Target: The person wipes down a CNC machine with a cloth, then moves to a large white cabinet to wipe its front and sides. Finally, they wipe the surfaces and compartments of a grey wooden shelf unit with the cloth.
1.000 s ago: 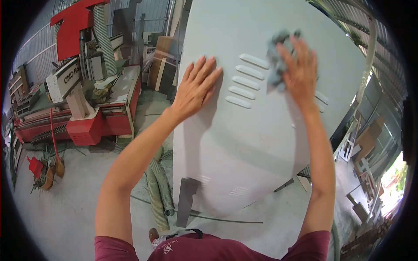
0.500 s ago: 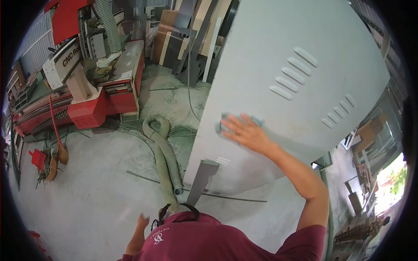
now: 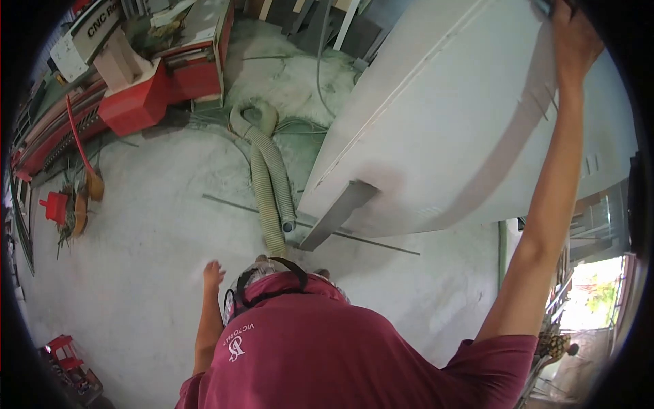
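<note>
Has the right hand (image 3: 578, 42) at the upper right of the pale vented cabinet (image 3: 436, 123), with fingers running out of view; cannot tell whether gripping anything, though showing a scrap of grey-blue material (image 3: 542, 6), perhaps a cloth, just beside them. Holds the left hand (image 3: 214, 274) below and left of the cabinet, low by the body, too small in view to read the curl of the fingers, and with nothing seen in it.

Reads as wiping the cabinet's broad face, at a long stretch. Would seem to call, for any next stroke, for a flat palm, even pressure and care around the slots (image 3: 591, 163) on the cabinet's right side.

Looks smooth and light grey across the cabinet's face, with a long seam (image 3: 402, 102) slanting near its left edge and a broad shadow lying over it. Meets a flat grey leg (image 3: 340, 211) at the cabinet's lower left, slanting to the concrete floor (image 3: 157, 293).

Includes, left of the cabinet, a looped corrugated hose (image 3: 261, 170); farther left of it, a red machine (image 3: 133, 105) lettered "CNC Ro", a broom (image 3: 94, 184) and a red dustpan (image 3: 54, 206). Opens, right of the cabinet, onto a bright window (image 3: 596, 293).
</note>
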A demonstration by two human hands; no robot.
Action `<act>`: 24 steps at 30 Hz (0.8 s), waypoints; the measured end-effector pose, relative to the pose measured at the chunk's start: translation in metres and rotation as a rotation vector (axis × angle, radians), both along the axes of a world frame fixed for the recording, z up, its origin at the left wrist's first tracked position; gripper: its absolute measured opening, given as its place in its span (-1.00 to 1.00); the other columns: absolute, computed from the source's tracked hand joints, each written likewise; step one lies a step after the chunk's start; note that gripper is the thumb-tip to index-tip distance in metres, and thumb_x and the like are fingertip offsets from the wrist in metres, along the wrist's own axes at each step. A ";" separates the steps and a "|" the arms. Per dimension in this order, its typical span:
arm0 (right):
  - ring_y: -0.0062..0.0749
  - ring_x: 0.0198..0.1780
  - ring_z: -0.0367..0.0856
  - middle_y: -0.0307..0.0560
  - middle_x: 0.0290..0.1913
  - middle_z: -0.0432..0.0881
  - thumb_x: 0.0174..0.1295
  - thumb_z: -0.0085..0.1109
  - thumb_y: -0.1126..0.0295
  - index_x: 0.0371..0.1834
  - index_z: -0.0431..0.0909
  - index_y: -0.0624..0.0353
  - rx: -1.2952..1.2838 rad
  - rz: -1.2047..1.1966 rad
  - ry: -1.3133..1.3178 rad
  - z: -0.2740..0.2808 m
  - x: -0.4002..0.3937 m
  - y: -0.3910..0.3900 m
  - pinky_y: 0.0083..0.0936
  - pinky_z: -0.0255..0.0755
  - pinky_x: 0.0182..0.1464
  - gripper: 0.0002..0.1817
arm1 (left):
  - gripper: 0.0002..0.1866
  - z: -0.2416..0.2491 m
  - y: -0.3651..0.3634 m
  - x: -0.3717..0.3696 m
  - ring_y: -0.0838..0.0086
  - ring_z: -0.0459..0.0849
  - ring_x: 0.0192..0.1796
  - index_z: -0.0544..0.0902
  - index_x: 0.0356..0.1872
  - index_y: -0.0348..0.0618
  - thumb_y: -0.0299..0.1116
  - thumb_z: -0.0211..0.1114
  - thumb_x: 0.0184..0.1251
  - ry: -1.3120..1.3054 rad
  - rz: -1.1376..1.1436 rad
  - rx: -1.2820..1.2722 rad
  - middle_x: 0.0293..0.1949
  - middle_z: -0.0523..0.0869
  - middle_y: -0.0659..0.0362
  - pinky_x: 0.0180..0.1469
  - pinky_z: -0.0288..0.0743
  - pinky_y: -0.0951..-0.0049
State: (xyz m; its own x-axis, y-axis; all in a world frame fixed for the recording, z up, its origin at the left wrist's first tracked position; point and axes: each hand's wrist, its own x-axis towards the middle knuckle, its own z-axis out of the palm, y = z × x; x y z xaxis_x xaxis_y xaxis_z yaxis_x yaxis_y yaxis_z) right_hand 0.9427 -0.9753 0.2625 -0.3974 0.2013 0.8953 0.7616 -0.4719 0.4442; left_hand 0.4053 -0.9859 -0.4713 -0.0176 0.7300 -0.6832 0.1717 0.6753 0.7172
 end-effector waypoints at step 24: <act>-0.21 0.43 0.07 -0.19 0.40 0.20 0.12 0.10 0.52 0.31 0.26 -0.32 -0.424 -0.255 0.480 -0.460 0.030 -0.103 0.15 -0.14 0.35 -0.34 | -0.58 -0.044 0.018 -0.096 0.21 0.71 -0.20 0.67 -0.20 -0.19 -0.03 0.10 0.22 0.575 -1.033 0.341 -0.31 0.72 -0.02 -0.12 0.53 0.28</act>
State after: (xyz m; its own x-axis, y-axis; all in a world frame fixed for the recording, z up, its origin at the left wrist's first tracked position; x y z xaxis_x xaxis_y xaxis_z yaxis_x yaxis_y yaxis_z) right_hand 0.9731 -1.0787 -0.1975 0.1294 0.6078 0.7835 0.8082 -0.5225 0.2719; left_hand 0.3089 -0.9681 -0.5149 0.4387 0.7197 -0.5381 0.8636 -0.1721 0.4740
